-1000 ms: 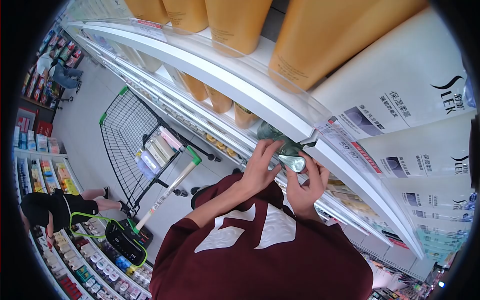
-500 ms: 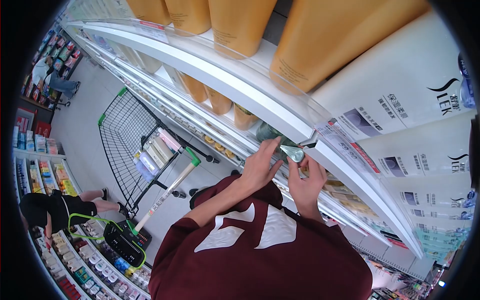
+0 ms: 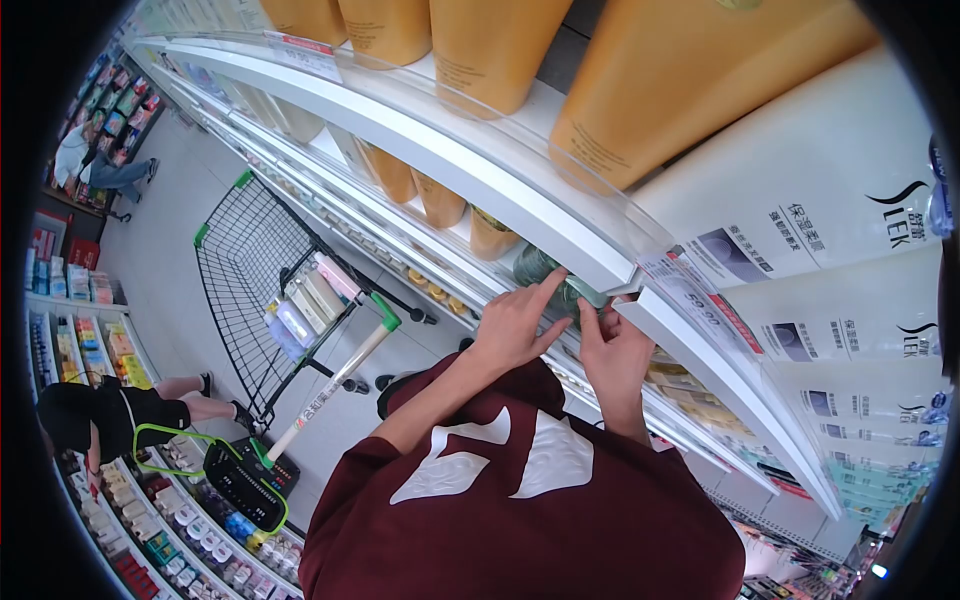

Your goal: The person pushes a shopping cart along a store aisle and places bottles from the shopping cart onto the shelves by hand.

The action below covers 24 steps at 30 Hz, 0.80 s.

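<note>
Dark green bottles (image 3: 535,264) stand on the shelf below the white ledge. A paler green bottle (image 3: 586,293), partly under the ledge, is between my two hands. My left hand (image 3: 512,328) reaches in from the left, its index finger stretched to the bottles and its thumb apart. From the right, my right hand (image 3: 617,355) has its thumb and fingers around the near end of the pale green bottle. Its far fingers are partly hidden behind the ledge and the bottle.
Orange bottles (image 3: 495,50) and white bottles (image 3: 790,210) line the upper shelf above a price tag (image 3: 700,300). A shopping cart (image 3: 275,265) holding several packages stands in the aisle at left. A green-handled basket (image 3: 240,485), a crouching person (image 3: 110,420) and another person (image 3: 100,165) are farther left.
The pale green bottle has gone from a tilted position, its shiny end raised between my hands, to farther in under the ledge. My hands have stayed in nearly the same place.
</note>
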Each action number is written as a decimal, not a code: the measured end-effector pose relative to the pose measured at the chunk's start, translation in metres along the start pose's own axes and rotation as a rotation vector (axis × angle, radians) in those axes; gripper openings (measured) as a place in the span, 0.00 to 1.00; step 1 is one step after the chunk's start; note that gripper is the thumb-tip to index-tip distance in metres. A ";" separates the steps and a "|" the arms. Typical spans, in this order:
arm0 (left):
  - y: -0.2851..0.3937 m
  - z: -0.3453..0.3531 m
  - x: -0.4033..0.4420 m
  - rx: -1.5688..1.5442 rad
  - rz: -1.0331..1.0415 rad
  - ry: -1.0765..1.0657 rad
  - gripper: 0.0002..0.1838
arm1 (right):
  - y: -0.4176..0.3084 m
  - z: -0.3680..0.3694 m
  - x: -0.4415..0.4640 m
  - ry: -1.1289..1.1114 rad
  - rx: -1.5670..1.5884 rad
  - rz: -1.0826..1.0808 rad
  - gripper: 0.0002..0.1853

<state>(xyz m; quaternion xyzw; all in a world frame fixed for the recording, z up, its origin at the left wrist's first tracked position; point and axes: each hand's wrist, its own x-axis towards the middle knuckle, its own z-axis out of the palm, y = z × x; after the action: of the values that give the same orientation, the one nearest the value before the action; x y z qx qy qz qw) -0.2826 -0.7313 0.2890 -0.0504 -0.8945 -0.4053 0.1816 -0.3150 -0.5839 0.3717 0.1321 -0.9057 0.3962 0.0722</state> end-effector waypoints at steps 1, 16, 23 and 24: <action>0.000 0.000 0.000 0.000 0.000 0.002 0.43 | -0.001 -0.001 0.001 -0.001 -0.001 -0.002 0.13; -0.002 0.008 -0.001 0.023 -0.036 -0.009 0.38 | 0.013 -0.012 0.016 0.095 -0.356 -0.320 0.12; -0.005 0.011 -0.001 0.019 -0.044 -0.005 0.37 | 0.023 -0.010 0.014 -0.005 -0.353 -0.193 0.10; -0.005 0.011 -0.001 0.016 -0.039 0.003 0.37 | 0.025 -0.009 0.013 -0.037 -0.323 -0.135 0.09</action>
<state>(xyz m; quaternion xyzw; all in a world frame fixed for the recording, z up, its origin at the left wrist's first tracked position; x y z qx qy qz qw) -0.2856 -0.7261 0.2785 -0.0309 -0.8983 -0.4015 0.1756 -0.3346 -0.5632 0.3637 0.1868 -0.9479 0.2370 0.1021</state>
